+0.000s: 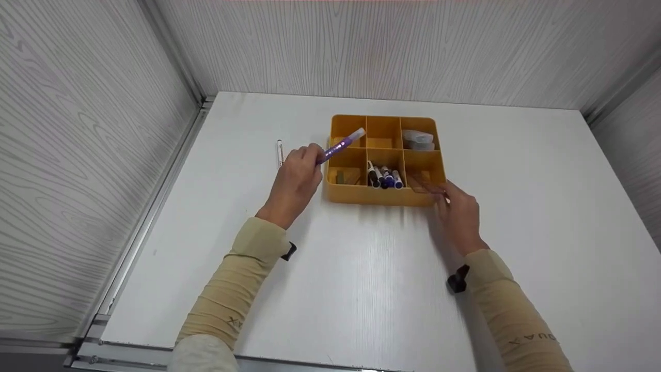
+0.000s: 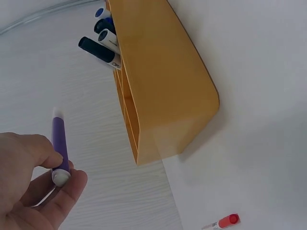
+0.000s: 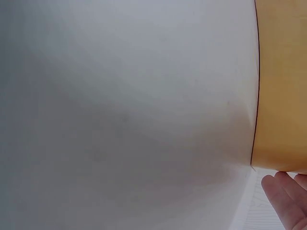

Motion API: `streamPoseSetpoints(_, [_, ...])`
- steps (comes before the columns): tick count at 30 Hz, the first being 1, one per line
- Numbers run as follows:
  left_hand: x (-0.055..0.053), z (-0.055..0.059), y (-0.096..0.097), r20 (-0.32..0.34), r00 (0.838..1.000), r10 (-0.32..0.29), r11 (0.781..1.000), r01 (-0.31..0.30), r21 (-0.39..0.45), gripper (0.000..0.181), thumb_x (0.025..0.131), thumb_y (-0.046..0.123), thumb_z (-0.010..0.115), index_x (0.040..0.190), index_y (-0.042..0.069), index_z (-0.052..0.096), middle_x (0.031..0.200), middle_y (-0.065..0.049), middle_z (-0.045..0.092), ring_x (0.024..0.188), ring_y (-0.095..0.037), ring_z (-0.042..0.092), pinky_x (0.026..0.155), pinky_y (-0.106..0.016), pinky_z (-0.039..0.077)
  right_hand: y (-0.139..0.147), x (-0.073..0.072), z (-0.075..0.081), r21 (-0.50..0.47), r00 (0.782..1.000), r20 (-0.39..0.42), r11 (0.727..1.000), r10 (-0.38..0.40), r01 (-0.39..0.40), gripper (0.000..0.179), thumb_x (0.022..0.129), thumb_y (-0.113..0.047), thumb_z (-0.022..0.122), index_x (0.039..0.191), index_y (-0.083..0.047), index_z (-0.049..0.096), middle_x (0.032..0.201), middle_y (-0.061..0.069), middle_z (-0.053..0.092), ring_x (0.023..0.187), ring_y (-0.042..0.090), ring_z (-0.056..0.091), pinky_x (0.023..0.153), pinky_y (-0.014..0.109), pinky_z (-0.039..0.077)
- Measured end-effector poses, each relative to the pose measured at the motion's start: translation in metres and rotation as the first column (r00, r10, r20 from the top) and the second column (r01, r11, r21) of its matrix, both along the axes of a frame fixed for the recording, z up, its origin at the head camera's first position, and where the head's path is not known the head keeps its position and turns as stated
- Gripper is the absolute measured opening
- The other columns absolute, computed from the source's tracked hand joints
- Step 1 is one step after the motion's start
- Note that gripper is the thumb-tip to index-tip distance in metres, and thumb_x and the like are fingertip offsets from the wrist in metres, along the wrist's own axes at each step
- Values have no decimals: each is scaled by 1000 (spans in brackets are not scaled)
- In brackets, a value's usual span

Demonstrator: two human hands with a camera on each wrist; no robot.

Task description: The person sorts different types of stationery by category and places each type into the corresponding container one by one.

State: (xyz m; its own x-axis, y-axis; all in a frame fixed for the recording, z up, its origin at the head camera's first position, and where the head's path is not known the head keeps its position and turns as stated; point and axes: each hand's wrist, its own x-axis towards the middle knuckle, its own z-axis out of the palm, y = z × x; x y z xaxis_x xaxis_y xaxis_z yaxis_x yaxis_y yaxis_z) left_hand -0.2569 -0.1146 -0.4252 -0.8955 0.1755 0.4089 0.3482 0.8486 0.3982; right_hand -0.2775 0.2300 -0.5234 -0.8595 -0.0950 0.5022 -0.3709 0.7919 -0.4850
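My left hand (image 1: 297, 173) pinches a purple pen-like stick (image 1: 338, 149) between thumb and fingers. Its pale cap points up over the back-left compartment of a yellow organizer box (image 1: 382, 195); in the left wrist view the stick's white end (image 2: 61, 178) faces the camera. At the box's front right corner, my right hand (image 1: 459, 214) holds the rim, with some fingers blurred. The right wrist view has its fingertips (image 3: 268, 182) right at the box's edge. Several markers (image 1: 384, 176) stand leaning in the front middle compartment.
Left of the box lies a slim white marker (image 1: 280, 150), whose red cap (image 2: 229, 220) shows in the left wrist view. Whitish translucent items (image 1: 418, 139) sit in the back right compartment, and a small greenish block (image 1: 340, 177) in the front left. Panels surround the white table (image 1: 335, 289).
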Motion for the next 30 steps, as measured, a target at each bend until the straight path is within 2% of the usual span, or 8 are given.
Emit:
streamPoseSetpoints(5, [-1, 2, 12, -19, 998, -63, 998, 63, 5, 17, 98, 8, 57, 115, 5, 56, 112, -11, 62, 103, -19, 63, 96, -27, 54, 0, 0, -1, 3, 1000, 7, 1000, -4, 4, 16, 94, -12, 67, 108, -3, 68, 104, 18, 75, 93, 35, 72, 80, 50, 57])
streamPoseSetpoints(9, [-1, 1, 20, -9, 994, -109, 994, 109, 21, 15, 97, 2, 54, 111, 4, 56, 110, -11, 58, 105, -19, 63, 94, -25, 54, -2, 1, 0, 4, 1000, 19, 1000, -7, 7, 17, 94, -13, 67, 108, -4, 68, 104, 18, 74, 94, 34, 72, 81, 49, 57])
streamPoseSetpoints(15, [-1, 0, 26, 1, 991, -131, 990, 131, 45, 12, 97, 0, 53, 108, 4, 56, 103, -9, 57, 100, -17, 62, 92, -23, 54, -5, 2, 0, -4, 999, 32, 1000, -7, 7, 17, 93, -11, 67, 109, -3, 68, 106, 18, 74, 95, 35, 72, 82, 50, 57])
streamPoseSetpoints(22, [-1, 0, 37, -26, 988, -153, 988, 154, 15, 12, 97, 3, 57, 108, 3, 58, 106, -10, 60, 100, -18, 63, 90, -24, 55, -5, 0, -1, -16, 1000, 3, 1000, 3, -3, 12, 93, -5, 66, 104, -5, 69, 101, 17, 75, 92, 35, 72, 79, 49, 57])
streamPoseSetpoints(30, [-1, 0, 53, -29, 973, -229, 973, 229, -5, 15, 96, 8, 62, 110, 3, 65, 108, -9, 62, 100, -16, 63, 90, -21, 55, -5, 0, 0, -40, 1000, 7, 999, 10, -9, 11, 92, -4, 66, 102, -4, 69, 101, 17, 75, 94, 35, 72, 81, 50, 57])
